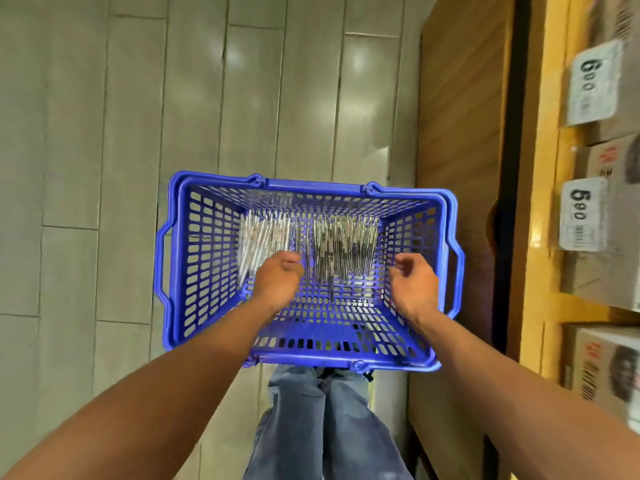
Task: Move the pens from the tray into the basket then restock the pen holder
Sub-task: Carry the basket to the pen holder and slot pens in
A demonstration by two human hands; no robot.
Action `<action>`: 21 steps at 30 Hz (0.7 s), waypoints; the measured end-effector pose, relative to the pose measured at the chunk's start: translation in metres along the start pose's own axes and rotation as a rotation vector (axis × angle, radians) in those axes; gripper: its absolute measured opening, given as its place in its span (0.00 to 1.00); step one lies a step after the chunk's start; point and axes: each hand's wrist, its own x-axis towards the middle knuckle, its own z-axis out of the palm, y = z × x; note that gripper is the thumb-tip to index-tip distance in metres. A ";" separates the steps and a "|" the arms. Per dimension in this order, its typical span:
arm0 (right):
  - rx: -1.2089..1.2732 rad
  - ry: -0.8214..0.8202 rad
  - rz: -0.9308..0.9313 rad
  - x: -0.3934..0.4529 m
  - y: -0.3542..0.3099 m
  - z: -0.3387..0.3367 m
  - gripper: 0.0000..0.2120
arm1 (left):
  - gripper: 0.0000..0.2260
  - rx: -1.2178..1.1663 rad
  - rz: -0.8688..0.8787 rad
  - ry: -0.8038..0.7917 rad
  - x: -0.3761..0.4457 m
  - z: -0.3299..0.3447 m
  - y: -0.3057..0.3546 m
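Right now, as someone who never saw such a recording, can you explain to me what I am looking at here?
There is no machine: one camera sits on a person's head and looks down at their own two bare arms. On the tiled floor stands a blue basket with two bundles of pens inside. The left hand reaches in and touches the pens, fingers curled; whether it grips any is unclear. The right hand hovers loosely curled, holding nothing. Shelves with boxes are on the right.

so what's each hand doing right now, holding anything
Left hand: fingers curled at the pens in the blue basket; a grip cannot be told.
Right hand: loosely curled, holding nothing.
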 end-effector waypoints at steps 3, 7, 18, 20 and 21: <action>-0.026 0.188 -0.027 -0.014 -0.004 -0.022 0.07 | 0.10 -0.112 -0.016 0.048 -0.017 -0.031 0.004; -0.181 0.371 0.005 -0.022 0.002 -0.042 0.18 | 0.08 0.052 0.058 0.294 -0.028 -0.072 -0.005; -0.175 0.296 0.356 -0.007 0.038 -0.021 0.27 | 0.26 0.058 -0.105 0.582 -0.010 -0.143 -0.054; -0.063 0.289 0.340 -0.007 0.044 -0.023 0.21 | 0.14 -0.189 -0.175 0.524 -0.005 -0.151 -0.055; 0.007 0.277 0.333 -0.006 0.046 -0.025 0.16 | 0.09 -0.306 -0.196 0.508 -0.003 -0.155 -0.055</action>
